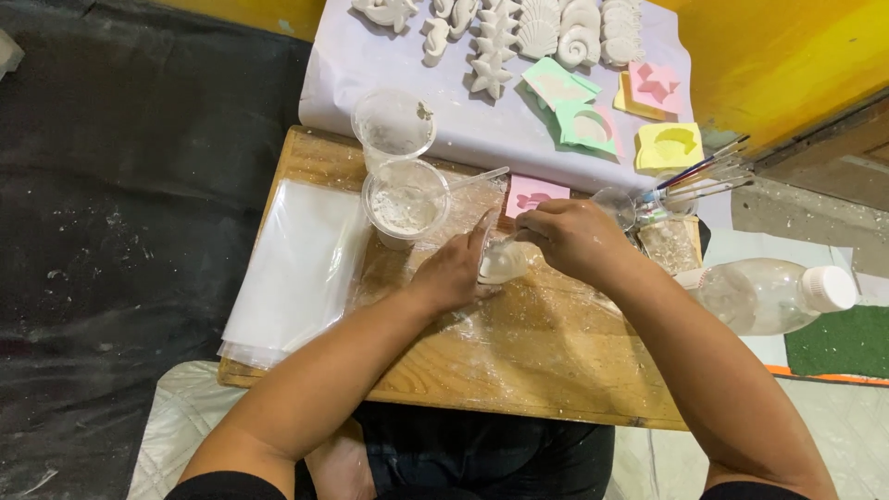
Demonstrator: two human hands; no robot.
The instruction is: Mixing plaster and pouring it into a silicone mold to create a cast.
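Note:
My left hand point(456, 268) rests on a low wooden table point(546, 370) and steadies a small clear cup of white liquid point(503, 264). My right hand point(569, 236) is closed above that cup, gripping a thin stirring tool whose tip goes down into it. Behind the hands stands a clear plastic cup with white powder point(405, 206) and a clear spoon handle point(482, 176) sticking out. A second, nearly empty plastic cup point(394, 125) stands behind it.
White plaster sea-shape casts point(519, 32) and coloured moulds point(593, 125) lie on white paper at the back. A pink mould point(534, 193), a glass with paintbrushes point(685, 185), a lying plastic bottle point(773, 294) and a stack of clear plastic bags point(296, 268) surround the table.

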